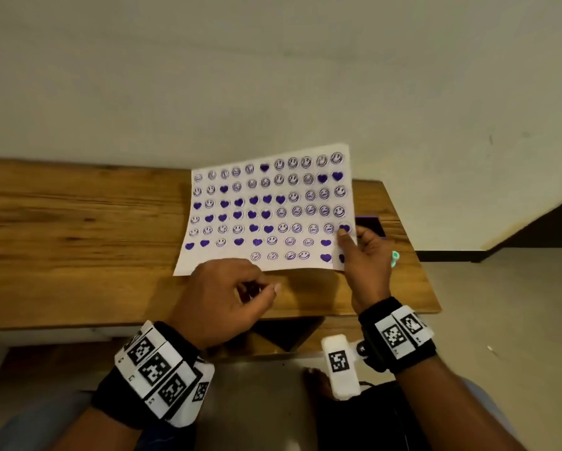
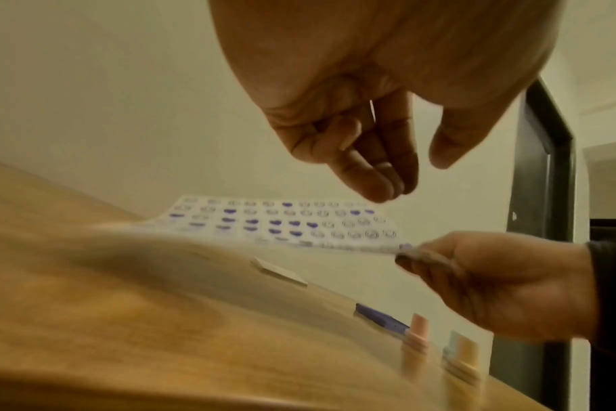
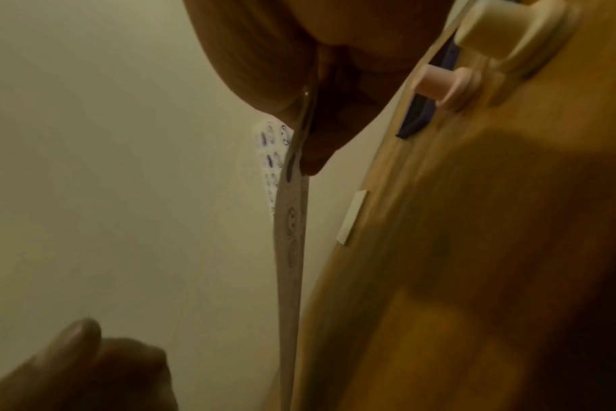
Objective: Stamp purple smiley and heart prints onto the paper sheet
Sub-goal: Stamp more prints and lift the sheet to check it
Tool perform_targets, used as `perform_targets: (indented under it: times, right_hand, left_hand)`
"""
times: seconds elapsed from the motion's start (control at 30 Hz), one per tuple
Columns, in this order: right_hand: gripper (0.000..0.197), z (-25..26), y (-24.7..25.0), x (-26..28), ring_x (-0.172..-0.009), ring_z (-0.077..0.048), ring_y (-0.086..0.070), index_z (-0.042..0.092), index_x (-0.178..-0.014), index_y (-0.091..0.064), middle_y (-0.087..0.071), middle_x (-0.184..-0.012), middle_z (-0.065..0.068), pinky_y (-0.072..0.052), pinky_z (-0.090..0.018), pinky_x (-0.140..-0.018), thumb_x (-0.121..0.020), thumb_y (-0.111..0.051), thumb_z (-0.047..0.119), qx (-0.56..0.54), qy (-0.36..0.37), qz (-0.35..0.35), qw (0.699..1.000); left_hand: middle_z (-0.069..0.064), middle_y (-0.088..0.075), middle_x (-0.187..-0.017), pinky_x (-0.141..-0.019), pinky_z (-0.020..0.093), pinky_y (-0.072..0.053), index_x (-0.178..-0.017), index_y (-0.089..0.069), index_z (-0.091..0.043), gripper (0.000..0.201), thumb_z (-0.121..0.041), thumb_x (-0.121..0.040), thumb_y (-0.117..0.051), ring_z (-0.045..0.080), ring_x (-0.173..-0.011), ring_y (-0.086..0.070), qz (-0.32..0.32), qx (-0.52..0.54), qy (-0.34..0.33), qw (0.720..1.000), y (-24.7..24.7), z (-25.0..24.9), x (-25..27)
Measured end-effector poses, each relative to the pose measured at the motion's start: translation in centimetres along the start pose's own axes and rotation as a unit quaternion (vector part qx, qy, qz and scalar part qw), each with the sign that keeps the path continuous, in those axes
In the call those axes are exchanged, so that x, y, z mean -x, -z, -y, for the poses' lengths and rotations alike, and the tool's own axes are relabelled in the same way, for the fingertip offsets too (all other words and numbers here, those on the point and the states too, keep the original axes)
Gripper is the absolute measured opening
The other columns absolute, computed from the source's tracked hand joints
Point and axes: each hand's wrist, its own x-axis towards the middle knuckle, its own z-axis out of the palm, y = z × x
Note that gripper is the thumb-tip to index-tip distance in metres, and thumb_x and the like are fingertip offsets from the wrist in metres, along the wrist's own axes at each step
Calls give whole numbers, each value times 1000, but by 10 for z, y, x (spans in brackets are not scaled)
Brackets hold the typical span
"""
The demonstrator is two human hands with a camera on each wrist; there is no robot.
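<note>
left hand [image 1: 227,294]: we hold nothing, fingers loosely curled
right hand [image 1: 366,258]: we pinch white paper sheet [image 1: 266,209], lifted off wooden table [image 1: 77,222]
progress: nearly full; bottom-left gap left

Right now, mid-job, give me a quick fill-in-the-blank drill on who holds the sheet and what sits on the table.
1. The paper sheet is pinched at its edge by the ____ hand.
2. The left hand holds ____.
3. The prints on the sheet are smileys and ____.
4. The sheet's right side is lifted off the wooden ____, where the stamps stand.

Missing words: right; nothing; hearts; table
</note>
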Motion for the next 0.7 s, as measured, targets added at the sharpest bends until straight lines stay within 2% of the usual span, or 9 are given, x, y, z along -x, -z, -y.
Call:
perform_targets:
  times: [0.1, 0.13, 0.2, 0.27, 0.33, 0.4, 0.47, 0.6, 0.7]
  right_hand:
    - [7, -24, -1, 0, -80, -13, -75, 18, -99, -67, -76, -98, -3, -60, -29, -61, -94, -66, 13, 70, 3, 8, 997]
    - [9, -31, -1, 1, -82, -13, -75, 20, -100, -68, -76, -99, -2, -61, -32, -65, -94, -66, 13, 95, 7, 13, 995]
    - [12, -42, 0, -2, -85, -12, -74, 21, -105, -67, -75, -102, 0, -62, -37, -73, -94, -66, 15, 150, -2, 10, 989]
    - [23, -49, 1, -4, -88, -11, -73, 17, -116, -66, -74, -104, 2, -62, -36, -76, -93, -67, 20, 201, -9, 0, 980]
    - [35, -52, 1, -6, -97, -14, -70, 16, -124, -64, -72, -112, 2, -61, -41, -83, -90, -69, 23, 250, -4, -8, 968]
    - [36, -52, 0, -5, -101, -16, -70, 17, -125, -63, -72, -114, 2, -59, -44, -86, -90, -70, 23, 266, -7, -9, 964]
    - [35, -51, 1, -5, -98, -16, -70, 18, -125, -63, -73, -112, 2, -59, -43, -86, -91, -69, 21, 270, -6, -1, 963]
    - [34, -44, 2, -2, -91, -14, -71, 15, -127, -62, -72, -115, -1, -60, -31, -74, -94, -66, 19, 292, 7, 16, 956]
    - [43, -32, 2, 0, -91, -16, -71, 18, -132, -59, -71, -118, -1, -60, -39, -80, -92, -68, 31, 343, 15, 21, 939]
  left_hand:
    - [-15, -67, -87, -71, 17, -47, -93, -72, -23, 21, -40, -85, -62, 3, -83, -61, -60, -34, 36, 997, 2, 19, -4]
    - [-12, -68, -97, -79, 21, -47, -101, -72, -24, 27, -42, -84, -61, 4, -92, -60, -62, -64, 56, 994, 3, 29, -6]
    - [-3, -66, -114, -90, 33, -45, -112, -69, -24, 42, -49, -81, -56, 18, -108, -58, -52, -117, 86, 988, 3, 50, -8]
    - [0, -56, -134, -102, 39, -37, -125, -62, -29, 55, -57, -78, -58, 23, -126, -46, -2, -152, 149, 977, 5, 64, -8]
    - [-5, -34, -152, -112, 43, -25, -138, -46, -40, 70, -66, -74, -61, 21, -141, -26, 88, -204, 205, 953, 3, 69, -7]
    - [-9, -17, -159, -116, 46, -17, -143, -32, -45, 80, -70, -73, -60, 18, -146, -10, 161, -252, 215, 930, -3, 70, -5]
    - [-10, -9, -160, -118, 48, -13, -145, -26, -47, 84, -71, -73, -61, 18, -148, -4, 187, -254, 213, 925, -9, 70, -5]
    - [-9, -8, -160, -119, 48, -9, -146, -25, -45, 85, -71, -73, -60, 18, -148, -4, 211, -239, 217, 923, -17, 74, -5]
    - [-9, -10, -160, -119, 46, -10, -146, -26, -45, 84, -71, -73, -59, 18, -147, -7, 216, -232, 221, 922, -17, 74, -4]
